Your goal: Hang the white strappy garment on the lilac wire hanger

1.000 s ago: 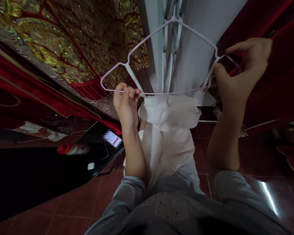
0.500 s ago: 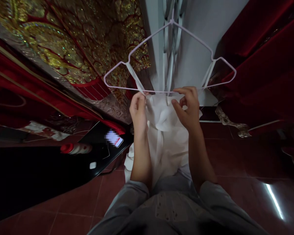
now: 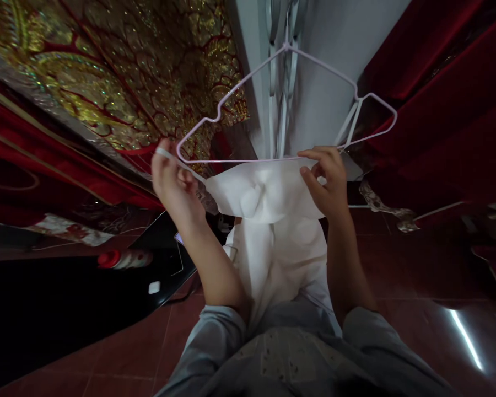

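Observation:
A pale lilac clothes hanger [image 3: 248, 160] hangs in front of me, its hook near the metal rack. Below its bottom bar drapes a white dress [image 3: 268, 190] with thin straps, reaching down toward my lap. One white strap [image 3: 352, 124] is looped over the hanger's right notch; the left notch is bare. My left hand [image 3: 173, 179] is closed on the other strap, stretched out beyond the hanger's left corner. At the bar's right half, my right hand [image 3: 328, 176] has its fingers curled round the bar, index fingertip on it, beside the dress's top edge.
Gold sequinned and red garments [image 3: 149, 71] hang at the left, dark red ones [image 3: 446, 121] at the right. A black table [image 3: 66, 309] at the left bears a red-capped bottle [image 3: 124, 258], a small white case [image 3: 154, 287] and a partly hidden phone [image 3: 179, 238].
The left strap has come off the hanger's left notch. My left hand has moved left and slightly up with it, spreading the dress top. My right hand stays at the bar.

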The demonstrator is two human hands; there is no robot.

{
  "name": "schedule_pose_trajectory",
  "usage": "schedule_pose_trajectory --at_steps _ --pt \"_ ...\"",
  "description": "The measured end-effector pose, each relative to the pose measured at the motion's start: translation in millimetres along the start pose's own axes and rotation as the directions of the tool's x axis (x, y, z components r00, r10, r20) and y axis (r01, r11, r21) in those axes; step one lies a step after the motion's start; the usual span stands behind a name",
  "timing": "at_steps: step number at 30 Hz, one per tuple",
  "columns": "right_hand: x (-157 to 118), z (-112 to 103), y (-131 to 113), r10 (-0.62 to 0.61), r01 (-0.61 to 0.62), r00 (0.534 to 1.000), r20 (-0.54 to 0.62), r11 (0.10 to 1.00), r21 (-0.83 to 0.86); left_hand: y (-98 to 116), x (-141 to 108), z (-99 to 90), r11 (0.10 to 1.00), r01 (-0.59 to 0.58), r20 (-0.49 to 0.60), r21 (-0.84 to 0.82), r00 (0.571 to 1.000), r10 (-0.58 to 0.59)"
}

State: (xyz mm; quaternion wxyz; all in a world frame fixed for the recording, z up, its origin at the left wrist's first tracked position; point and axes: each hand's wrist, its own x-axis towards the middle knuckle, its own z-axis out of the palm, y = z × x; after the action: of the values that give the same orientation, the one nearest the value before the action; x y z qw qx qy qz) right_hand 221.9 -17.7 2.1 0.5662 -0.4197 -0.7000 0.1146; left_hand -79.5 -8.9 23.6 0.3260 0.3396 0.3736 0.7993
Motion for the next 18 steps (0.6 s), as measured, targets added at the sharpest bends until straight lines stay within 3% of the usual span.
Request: schedule_pose_trajectory --at_steps 3,5,7,9,11,14,18 --pt "-5 6 -4 -0.005 0.003 0.997 0.071 1.000 0.025 -15 -28 20.3 0.994 0.110 0.158 -0.014 0.982 -0.107" --pt "-11 12 -3 -0.007 0.006 0.999 0.041 1.000 0.012 -17 -42 35.5 0.981 0.187 0.284 -0.055 0.945 -0.164" --pt "-17 17 6 -0.003 0.004 0.985 -0.173 1.000 0.006 -15 -50 48.0 0.971 0.218 0.352 -0.099 0.920 -0.171" --pt "-22 21 19 0.063 -0.044 0.896 -0.440 0.998 0.052 -15 -53 55.9 0.973 0.197 0.355 -0.120 0.924 -0.143" --pt "-25 22 31 0.196 -0.132 0.819 -0.539 0.979 0.156 -16 -53 59.2 0.983 0.147 0.322 -0.112 0.941 -0.104" --pt "-21 16 32 0.325 -0.229 0.852 -0.411 0.936 0.266 -21 -53 58.8 0.992 0.101 0.279 -0.076 0.957 -0.076" --pt "-2 -2 10 0.253 -0.156 0.922 -0.294 0.936 0.316 -23 -52 55.9 0.997 0.081 0.270 -0.019 0.960 -0.073"
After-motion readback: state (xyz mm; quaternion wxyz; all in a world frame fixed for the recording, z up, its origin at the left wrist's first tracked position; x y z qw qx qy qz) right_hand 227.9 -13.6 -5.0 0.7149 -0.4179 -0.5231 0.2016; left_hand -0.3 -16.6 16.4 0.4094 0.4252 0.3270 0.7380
